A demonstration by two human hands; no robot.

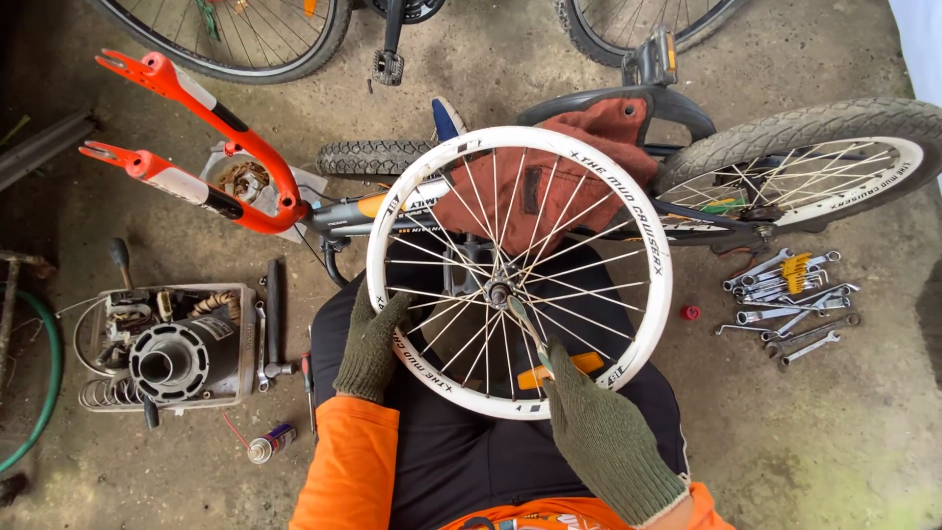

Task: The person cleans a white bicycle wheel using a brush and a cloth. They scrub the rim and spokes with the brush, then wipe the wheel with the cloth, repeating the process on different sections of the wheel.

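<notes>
At the far left a green hose (pixel 39 383) curves along the concrete floor (pixel 844 432), and beside it sits one tray (pixel 240 339) crammed with a round black part, springs and odd tools. One small spray can (pixel 269 444) lies just below the tray. Above, one orange bicycle fork (pixel 196 147) with two legs points up and left, joined to a grey bicycle frame (pixel 343 214) lying on its side. In the middle, one white wheel rim (pixel 659 294) with thin metal spokes, without a tyre, rests on the person's lap in front of a rust-red cloth (pixel 589 167). The left hand (pixel 373 339), in a green knit glove, grips the rim's left edge with its fingers curled together around it. The right hand (pixel 603 442), gloved the same, pinches a slim tool (pixel 530 339) that reaches up toward the hub; its tip is hard to make out among the spokes. Right of the rim lies one mounted wheel (pixel 834 157) with a knobby tyre, one small red cap (pixel 691 313), and a pile of roughly a dozen silver wrenches (pixel 785 309). Two more bicycle wheels show partly along the top edge.
</notes>
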